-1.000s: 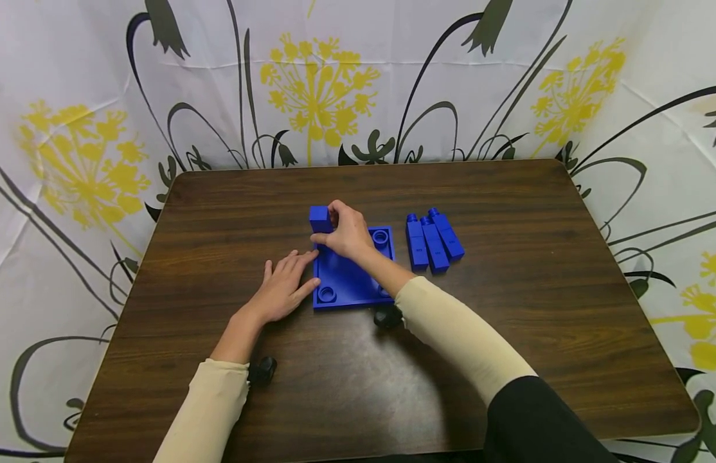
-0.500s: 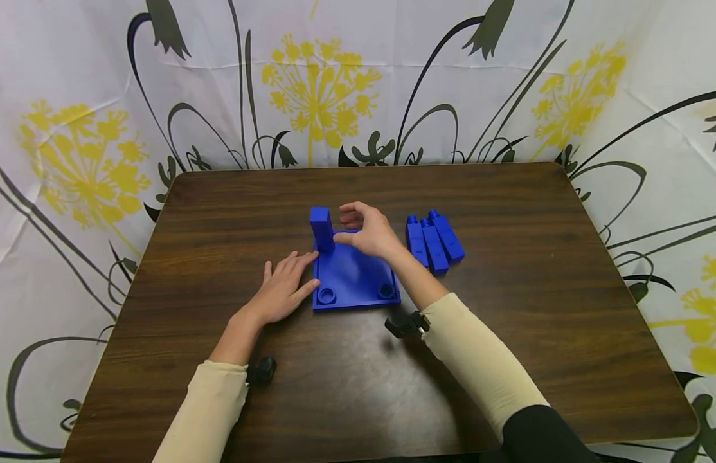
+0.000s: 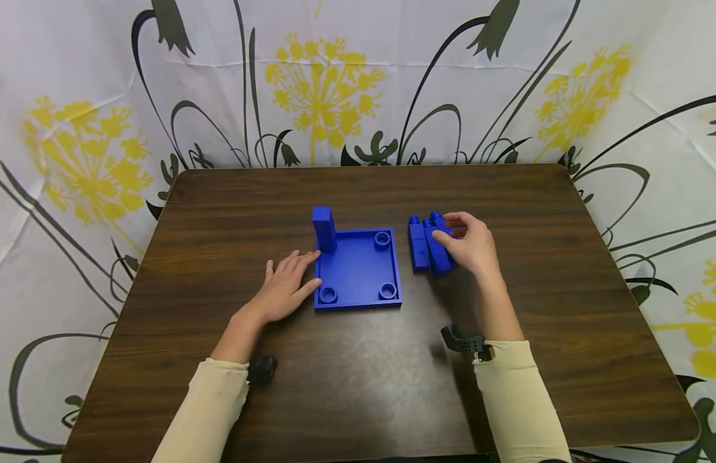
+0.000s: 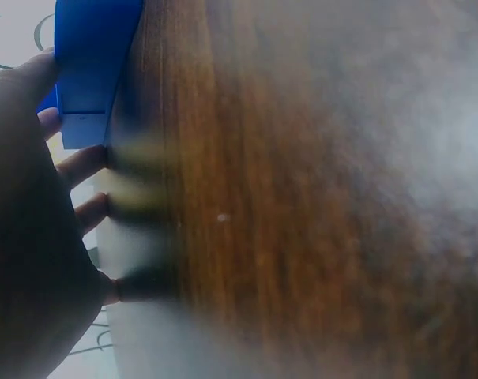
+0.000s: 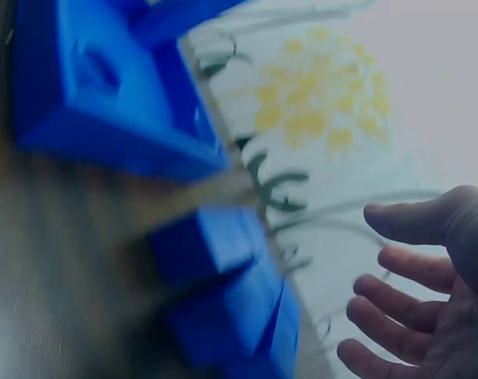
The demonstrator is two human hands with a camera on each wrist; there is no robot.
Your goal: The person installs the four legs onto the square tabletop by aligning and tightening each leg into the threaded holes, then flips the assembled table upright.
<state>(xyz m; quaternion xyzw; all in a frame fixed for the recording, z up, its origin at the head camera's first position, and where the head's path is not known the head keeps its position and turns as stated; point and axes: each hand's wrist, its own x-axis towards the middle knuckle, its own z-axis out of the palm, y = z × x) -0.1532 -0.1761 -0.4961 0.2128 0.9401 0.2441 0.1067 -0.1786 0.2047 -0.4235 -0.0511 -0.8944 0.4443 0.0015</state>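
A shallow blue square tray (image 3: 358,267) with round sockets in its corners lies on the table. One blue post (image 3: 324,228) stands upright in its back left corner. My left hand (image 3: 283,290) is spread flat on the table, with fingertips and thumb at the tray's left edge. Right of the tray, three blue square posts (image 3: 418,245) with round pegs at their far ends lie side by side. My right hand (image 3: 472,245) reaches over the rightmost of them, thumb and fingers apart. In the right wrist view its fingers (image 5: 397,328) are spread, with nothing between them.
The brown wood-grain table (image 3: 219,212) ends at the back against a white curtain (image 3: 427,38) with yellow flowers and grey stems. A black wrist camera (image 3: 465,341) is strapped on my right wrist and another (image 3: 264,370) on my left.
My right hand let go of the upright post, leaving it standing in the tray's back left corner, and moved right to the lying posts. My left hand stayed at the tray's edge.
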